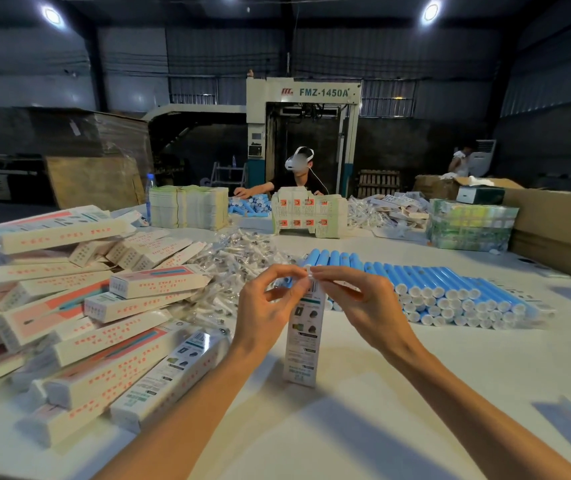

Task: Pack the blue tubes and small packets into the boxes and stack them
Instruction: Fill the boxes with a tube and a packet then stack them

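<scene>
At the middle of the white table (346, 427), a narrow printed box (303, 344) stands upright on its lower end. The left hand (266, 306) and the right hand (356, 299) meet at its top, each pinching the end flap between thumb and forefinger. The flap is blurred and mostly covered by fingertips, so I cannot tell whether it is tucked in. What the box holds is hidden. Behind the hands, blue tubes (450, 292) lie stacked in rows, their far right end smeared by blur. Small packets (242, 261) form a loose heap just left of them, single ones hard to separate. Other boxes (87, 306) pile up at left, cut off by the frame edge. Across the table sits another person (299, 181), partly hidden behind flat cartons (308, 216).
</scene>
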The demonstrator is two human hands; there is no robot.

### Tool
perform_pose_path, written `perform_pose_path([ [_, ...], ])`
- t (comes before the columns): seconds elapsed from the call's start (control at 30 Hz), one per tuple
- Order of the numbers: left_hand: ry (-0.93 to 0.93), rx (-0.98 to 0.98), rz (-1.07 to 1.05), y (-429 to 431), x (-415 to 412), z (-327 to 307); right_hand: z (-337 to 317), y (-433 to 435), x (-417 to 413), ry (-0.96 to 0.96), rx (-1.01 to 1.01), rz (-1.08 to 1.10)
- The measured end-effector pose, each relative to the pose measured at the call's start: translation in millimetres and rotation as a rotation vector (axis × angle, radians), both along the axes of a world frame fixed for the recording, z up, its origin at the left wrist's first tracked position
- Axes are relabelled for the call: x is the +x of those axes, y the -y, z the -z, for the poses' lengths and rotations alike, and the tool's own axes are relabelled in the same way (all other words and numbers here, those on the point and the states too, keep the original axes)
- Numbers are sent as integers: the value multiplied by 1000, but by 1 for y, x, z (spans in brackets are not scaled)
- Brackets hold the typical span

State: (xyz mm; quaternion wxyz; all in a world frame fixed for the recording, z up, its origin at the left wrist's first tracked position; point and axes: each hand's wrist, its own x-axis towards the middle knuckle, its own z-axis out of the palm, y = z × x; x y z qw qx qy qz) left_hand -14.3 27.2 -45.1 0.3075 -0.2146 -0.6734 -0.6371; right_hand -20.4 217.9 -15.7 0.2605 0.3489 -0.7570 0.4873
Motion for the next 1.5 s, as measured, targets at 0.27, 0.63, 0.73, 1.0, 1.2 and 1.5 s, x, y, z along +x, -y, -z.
perform_pose_path([
  [0.27,62,64,33,2,-3,1,13,11,0,214,-212,-136],
  [0.63,317,484,255,-8,-6,14,39,0,36,735,-67,-301],
  [0.73,318,371,275,-11,-9,22,41,-12,54,662,-23,-157],
  [1.0,-2,-555,-19,-17,-18,59,50,-125,103,292,247,719],
  [1.2,-64,-701,-47,-20,-9,55,82,-197,143,273,713,1309],
  [1.5,13,-750,6,-21,9,47,92,-217,154,349,927,1354],
])
